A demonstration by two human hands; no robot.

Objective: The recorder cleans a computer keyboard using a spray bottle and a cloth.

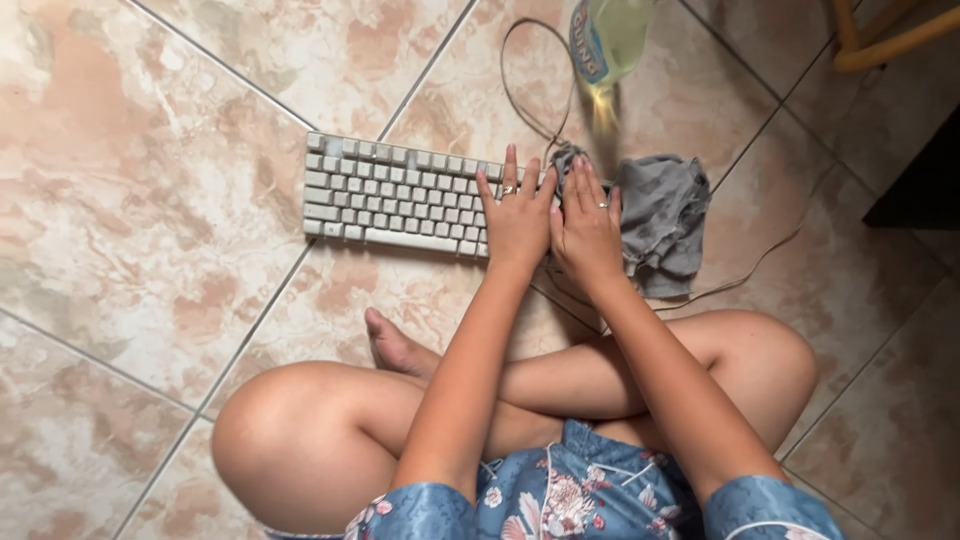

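- Keyboard (pixel 395 195): off-white with pale grey keys, lying flat on the marbled pink-and-cream floor tiles, long side running left to right; its right end is covered by both hands, and its thin cable loops away behind that end.
- Cloth (pixel 662 222): grey, crumpled in a loose heap on the floor just beside the keyboard's right end; one corner lies under the right hand.

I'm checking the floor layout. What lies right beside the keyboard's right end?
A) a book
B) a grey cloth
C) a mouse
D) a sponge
B: a crumpled grey cloth lies on the tiles at the right end of the keyboard, beside the right hand.
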